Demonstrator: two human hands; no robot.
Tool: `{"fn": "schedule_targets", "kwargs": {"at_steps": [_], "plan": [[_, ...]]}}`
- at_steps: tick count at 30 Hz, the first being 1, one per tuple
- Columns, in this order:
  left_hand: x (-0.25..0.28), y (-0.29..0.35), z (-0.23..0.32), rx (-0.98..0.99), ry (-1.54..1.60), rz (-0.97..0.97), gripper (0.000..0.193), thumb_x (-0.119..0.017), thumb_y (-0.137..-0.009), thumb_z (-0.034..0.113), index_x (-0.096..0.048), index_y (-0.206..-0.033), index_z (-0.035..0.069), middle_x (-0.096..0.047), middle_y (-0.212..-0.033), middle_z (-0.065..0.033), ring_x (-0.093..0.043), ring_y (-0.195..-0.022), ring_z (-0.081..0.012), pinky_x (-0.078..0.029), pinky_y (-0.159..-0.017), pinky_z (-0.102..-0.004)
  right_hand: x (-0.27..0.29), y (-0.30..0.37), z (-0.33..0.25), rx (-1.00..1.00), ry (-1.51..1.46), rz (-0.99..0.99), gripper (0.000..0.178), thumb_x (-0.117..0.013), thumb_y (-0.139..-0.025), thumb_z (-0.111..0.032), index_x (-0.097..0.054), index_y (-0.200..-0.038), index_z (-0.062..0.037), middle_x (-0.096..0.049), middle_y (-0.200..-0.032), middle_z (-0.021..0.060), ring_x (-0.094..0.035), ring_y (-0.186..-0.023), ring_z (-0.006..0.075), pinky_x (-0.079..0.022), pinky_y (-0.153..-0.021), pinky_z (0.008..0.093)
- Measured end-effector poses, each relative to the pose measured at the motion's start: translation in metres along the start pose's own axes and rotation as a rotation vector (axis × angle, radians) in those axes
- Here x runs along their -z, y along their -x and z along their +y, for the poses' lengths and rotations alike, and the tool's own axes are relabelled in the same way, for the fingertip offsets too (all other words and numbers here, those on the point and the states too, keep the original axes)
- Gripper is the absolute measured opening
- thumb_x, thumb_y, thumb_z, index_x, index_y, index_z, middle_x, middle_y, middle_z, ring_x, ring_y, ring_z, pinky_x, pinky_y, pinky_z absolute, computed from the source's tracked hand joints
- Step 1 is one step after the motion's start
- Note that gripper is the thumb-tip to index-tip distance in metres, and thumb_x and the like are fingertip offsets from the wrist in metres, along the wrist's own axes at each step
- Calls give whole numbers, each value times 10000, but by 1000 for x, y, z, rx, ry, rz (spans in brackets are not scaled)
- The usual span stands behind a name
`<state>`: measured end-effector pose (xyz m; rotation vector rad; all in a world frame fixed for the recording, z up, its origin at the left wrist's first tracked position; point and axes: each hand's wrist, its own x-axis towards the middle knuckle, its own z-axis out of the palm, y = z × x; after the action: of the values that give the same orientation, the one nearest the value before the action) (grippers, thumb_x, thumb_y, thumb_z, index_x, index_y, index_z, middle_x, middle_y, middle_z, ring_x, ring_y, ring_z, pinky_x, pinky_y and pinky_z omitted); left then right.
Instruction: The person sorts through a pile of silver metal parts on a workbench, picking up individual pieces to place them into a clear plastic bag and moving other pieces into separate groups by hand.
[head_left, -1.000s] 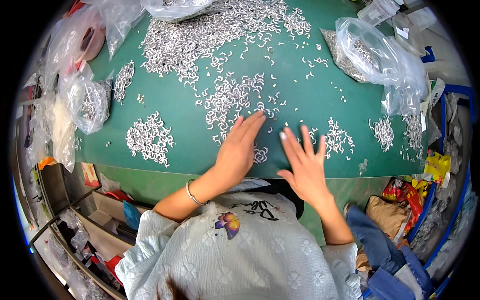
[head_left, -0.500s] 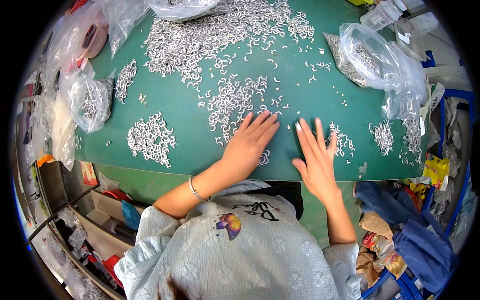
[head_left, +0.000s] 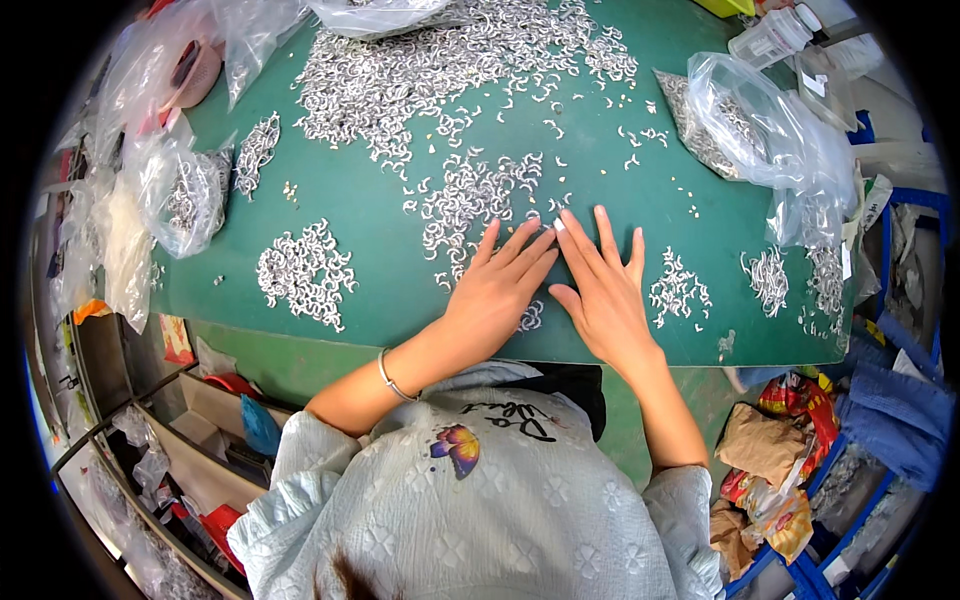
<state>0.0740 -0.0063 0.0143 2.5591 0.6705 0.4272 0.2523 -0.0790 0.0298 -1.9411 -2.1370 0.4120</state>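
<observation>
I see small, pale, curved metal pieces point(head_left: 470, 205) heaped on the green table point(head_left: 380, 215) just beyond both palms. My left hand point(head_left: 497, 290) and right hand point(head_left: 605, 295) lie flat, fingers spread, apparently gripping nothing. They have drawn closer since before, fingertips now touching.

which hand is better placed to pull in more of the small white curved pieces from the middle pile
Left, probably. The left hand lies flat with its fingertips touching the middle pile, while the right hand rests beside it on mostly bare green table.
</observation>
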Motion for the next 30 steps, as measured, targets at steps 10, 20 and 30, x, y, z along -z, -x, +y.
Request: {"fn": "schedule_targets", "kwargs": {"at_steps": [10,20,30], "plan": [[5,11,-3,0,22,14,524,-566,-685,-72,-582,-1208,-57,-520,-1365,-182,-388,-1367,-355,-213,-1144,-587,16,57,8,-143,66,-114,758,-678,-819,-350,-393,-1449,-42,-323,-1552,60,-197,-1461,358,-107,-1109,682],[0,2,8,11,41,0,498,-533,-740,-111,-571,-1231,-36,-520,-1384,-152,-422,-1352,-346,-239,-1141,-574,15,74,1,-201,16,-34,795,-720,-778,-349,-406,-1433,-27,-304,-1557,68,-217,-1454,351,-116,-1101,692],[-6,0,18,-15,93,-68,608,-524,-713,-111,-497,-1318,-56,-457,-1434,-193,-390,-1375,-348,-257,-1147,-544,2,75,-4,-202,139,-86,760,-681,-830,-354,-380,-1460,-53,-271,-1577,56,-200,-1460,354,-165,-1079,708]]}}
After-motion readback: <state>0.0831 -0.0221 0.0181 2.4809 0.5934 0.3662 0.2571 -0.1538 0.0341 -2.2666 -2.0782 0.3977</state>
